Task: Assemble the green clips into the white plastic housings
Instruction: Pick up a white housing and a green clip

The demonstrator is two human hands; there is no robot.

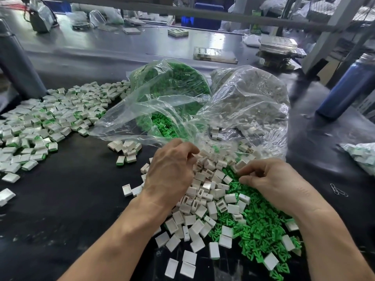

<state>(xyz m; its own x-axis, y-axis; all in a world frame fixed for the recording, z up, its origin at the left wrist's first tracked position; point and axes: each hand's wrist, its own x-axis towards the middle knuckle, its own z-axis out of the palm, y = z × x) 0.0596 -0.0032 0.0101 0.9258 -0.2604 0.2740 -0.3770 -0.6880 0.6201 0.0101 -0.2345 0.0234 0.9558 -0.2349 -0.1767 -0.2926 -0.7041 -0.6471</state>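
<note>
A heap of loose white plastic housings [203, 201] lies on the black table in front of me, mixed on its right with a spread of green clips [257, 224]. My left hand [172, 171] sits on the heap's left side with fingers curled down among the housings; what they hold is hidden. My right hand [272, 179] reaches in from the right, fingertips curled and pinching at a small part at the pile's top, where white and green meet.
Assembled white-and-green pieces [48, 120] cover the table's left side. Two clear plastic bags lie behind the pile, one with green clips [172, 88], one with white housings [249, 98]. A blue bottle [345, 88] stands right, a grey one [14, 57] left. Paper clips [337, 190] lie at right.
</note>
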